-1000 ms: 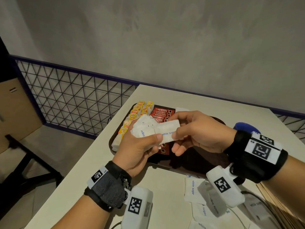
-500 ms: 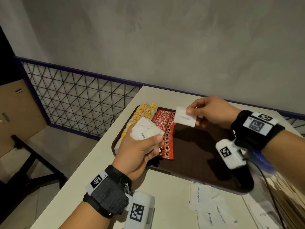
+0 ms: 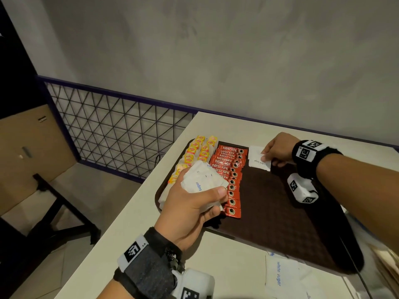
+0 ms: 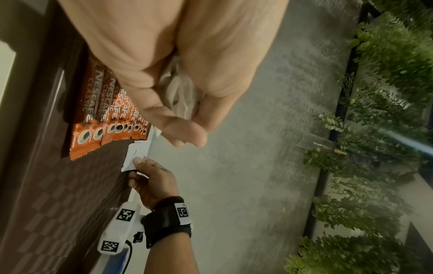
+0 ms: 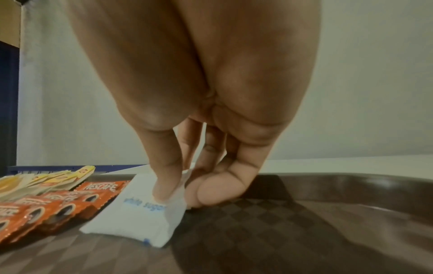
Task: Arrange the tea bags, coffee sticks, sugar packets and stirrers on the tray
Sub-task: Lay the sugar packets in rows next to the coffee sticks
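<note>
Grey wall, wire-mesh railing (image 3: 112,134), pale counter (image 3: 133,223) bearing a brown tray (image 3: 280,223). Left hand (image 3: 190,210) grips a sugar-packet bundle (image 3: 203,180); right hand (image 3: 278,149) pinches one sugar packet (image 3: 255,158) onto it.

The left hand (image 3: 190,203) covers the near ends of the tea bags (image 3: 195,152) and part of the coffee sticks (image 3: 228,169) on the tray (image 3: 280,212). Below the tray, loose sugar packets (image 3: 280,275) run off the picture's bottom edge. Right of the tray, a blurred pale stack (image 3: 386,268) is unidentifiable.
</note>
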`<state>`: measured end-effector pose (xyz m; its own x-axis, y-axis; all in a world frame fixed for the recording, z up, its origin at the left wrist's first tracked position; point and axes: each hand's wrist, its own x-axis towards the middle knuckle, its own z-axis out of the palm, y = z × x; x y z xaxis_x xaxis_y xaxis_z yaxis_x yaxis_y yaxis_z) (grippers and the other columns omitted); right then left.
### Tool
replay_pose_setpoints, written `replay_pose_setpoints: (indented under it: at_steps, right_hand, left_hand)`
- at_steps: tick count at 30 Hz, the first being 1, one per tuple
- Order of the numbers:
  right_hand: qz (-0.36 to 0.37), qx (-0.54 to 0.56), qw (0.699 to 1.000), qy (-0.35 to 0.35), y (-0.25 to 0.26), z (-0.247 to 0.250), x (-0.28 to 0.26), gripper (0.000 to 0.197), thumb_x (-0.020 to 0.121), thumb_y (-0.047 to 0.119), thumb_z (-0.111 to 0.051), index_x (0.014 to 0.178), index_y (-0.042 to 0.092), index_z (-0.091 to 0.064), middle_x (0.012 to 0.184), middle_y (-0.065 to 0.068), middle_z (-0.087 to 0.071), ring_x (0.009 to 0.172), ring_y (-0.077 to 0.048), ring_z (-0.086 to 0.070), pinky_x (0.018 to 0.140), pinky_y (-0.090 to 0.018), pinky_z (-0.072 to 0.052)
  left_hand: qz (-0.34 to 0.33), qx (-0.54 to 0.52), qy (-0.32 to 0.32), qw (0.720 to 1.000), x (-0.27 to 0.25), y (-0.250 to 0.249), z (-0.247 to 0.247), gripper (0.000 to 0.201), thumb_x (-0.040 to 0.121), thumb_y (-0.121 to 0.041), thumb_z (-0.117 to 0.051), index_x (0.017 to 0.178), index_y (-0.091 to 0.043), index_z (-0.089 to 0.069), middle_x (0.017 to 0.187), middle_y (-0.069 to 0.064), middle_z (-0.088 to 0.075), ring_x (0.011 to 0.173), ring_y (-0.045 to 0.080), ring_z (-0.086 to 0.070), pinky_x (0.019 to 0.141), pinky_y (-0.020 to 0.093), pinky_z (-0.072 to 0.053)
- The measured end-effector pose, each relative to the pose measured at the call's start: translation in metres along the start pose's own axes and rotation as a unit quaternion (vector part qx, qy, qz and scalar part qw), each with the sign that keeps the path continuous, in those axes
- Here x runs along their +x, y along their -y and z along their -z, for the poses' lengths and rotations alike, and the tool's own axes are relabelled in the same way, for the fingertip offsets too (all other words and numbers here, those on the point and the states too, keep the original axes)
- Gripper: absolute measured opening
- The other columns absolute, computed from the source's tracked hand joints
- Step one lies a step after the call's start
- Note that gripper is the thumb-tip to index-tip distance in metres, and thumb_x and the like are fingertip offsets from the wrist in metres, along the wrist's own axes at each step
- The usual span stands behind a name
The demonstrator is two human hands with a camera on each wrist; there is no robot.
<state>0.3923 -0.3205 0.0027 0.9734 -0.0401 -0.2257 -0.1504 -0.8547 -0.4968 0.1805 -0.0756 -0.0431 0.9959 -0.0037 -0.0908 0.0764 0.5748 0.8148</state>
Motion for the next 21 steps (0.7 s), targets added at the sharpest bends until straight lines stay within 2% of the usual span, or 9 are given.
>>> replay_pose_setpoints:
  at_steps: [3,7,8,11,12,13,15,17,21]
  right_hand:
    - [0.001,0.005,1.0,-0.021,0.001,-0.001,0.007,0.013,0.081,0.009,-0.087,0.091,0.005,-0.079,0.087,-0.019,-0.078,0.063,-0.023,-0.07,0.058,-0.031,-0.063]
    - [0.002,0.008,0.999,-0.036,0.001,0.0,0.01,0.011,0.08,0.009,-0.088,0.083,0.004,-0.079,0.078,-0.018,-0.078,0.074,-0.035,-0.077,0.079,-0.048,-0.065]
    - [0.001,0.01,0.999,-0.039,0.002,0.001,0.008,0.012,0.08,0.009,-0.088,0.084,0.003,-0.078,0.078,-0.018,-0.078,0.072,-0.034,-0.077,0.078,-0.046,-0.065]
    - [-0.003,0.018,0.999,-0.044,0.005,0.001,0.004,0.016,0.08,0.011,-0.088,0.085,0.002,-0.077,0.075,-0.016,-0.078,0.058,-0.024,-0.073,0.056,-0.027,-0.06]
    - [-0.005,0.022,0.999,-0.047,0.006,0.001,0.003,0.017,0.079,0.012,-0.088,0.085,0.002,-0.076,0.074,-0.015,-0.078,0.059,-0.024,-0.074,0.053,-0.024,-0.057]
    - [-0.007,0.027,0.998,-0.048,0.006,0.001,0.002,0.018,0.079,0.013,-0.089,0.086,0.002,-0.076,0.075,-0.015,-0.078,0.065,-0.027,-0.076,0.056,-0.026,-0.059]
    - [-0.011,0.04,0.998,-0.044,0.008,0.001,0.001,0.021,0.077,0.013,-0.09,0.087,0.002,-0.076,0.078,-0.016,-0.078,0.08,-0.034,-0.079,0.073,-0.036,-0.065]
    - [-0.012,0.04,0.998,-0.04,0.009,0.001,-0.001,0.022,0.078,0.013,-0.09,0.09,0.002,-0.075,0.081,-0.016,-0.079,0.086,-0.037,-0.078,0.085,-0.045,-0.064]
    - [-0.01,0.051,0.996,-0.075,0.01,0.009,-0.011,0.018,0.088,0.013,-0.079,0.101,0.004,-0.071,0.09,-0.016,-0.078,0.081,-0.034,-0.078,0.077,-0.042,-0.065]
  left_hand:
    - [-0.004,-0.007,0.004,1.0,-0.001,-0.003,-0.001,0.077,0.069,0.001,-0.081,0.136,-0.029,-0.054,0.11,0.015,-0.075,0.082,0.028,-0.073,0.049,0.023,-0.052]
    - [-0.002,-0.01,0.006,1.0,-0.001,-0.005,-0.002,0.073,0.076,0.004,-0.079,0.138,-0.025,-0.054,0.106,0.015,-0.075,0.08,0.026,-0.072,0.049,0.022,-0.051]
    - [0.0,-0.008,0.007,1.0,-0.001,-0.005,-0.002,0.07,0.079,0.006,-0.077,0.138,-0.024,-0.055,0.105,0.014,-0.075,0.079,0.026,-0.072,0.049,0.022,-0.051]
    - [0.007,-0.007,0.008,1.0,-0.002,-0.006,-0.002,0.068,0.081,0.008,-0.075,0.138,-0.024,-0.054,0.103,0.014,-0.075,0.079,0.026,-0.072,0.049,0.022,-0.051]
    - [0.008,-0.008,0.006,1.0,-0.003,-0.006,-0.002,0.07,0.08,0.008,-0.076,0.138,-0.025,-0.054,0.105,0.014,-0.075,0.08,0.026,-0.072,0.049,0.022,-0.051]
    - [0.008,-0.009,0.004,1.0,-0.003,-0.007,-0.002,0.071,0.078,0.007,-0.077,0.138,-0.025,-0.054,0.106,0.015,-0.075,0.08,0.027,-0.072,0.049,0.022,-0.051]
    - [0.008,-0.01,0.002,1.0,-0.004,-0.008,-0.003,0.073,0.074,0.003,-0.079,0.137,-0.026,-0.055,0.106,0.014,-0.075,0.081,0.027,-0.072,0.049,0.022,-0.052]
    - [0.009,-0.015,0.004,1.0,-0.004,-0.009,-0.004,0.073,0.069,-0.001,-0.08,0.134,-0.024,-0.057,0.103,0.013,-0.076,0.081,0.027,-0.072,0.049,0.022,-0.052]
    - [0.033,-0.063,0.02,0.997,-0.004,-0.012,-0.006,0.065,0.069,-0.001,-0.078,0.131,-0.015,-0.059,0.103,0.017,-0.074,0.081,0.028,-0.071,0.051,0.024,-0.055]
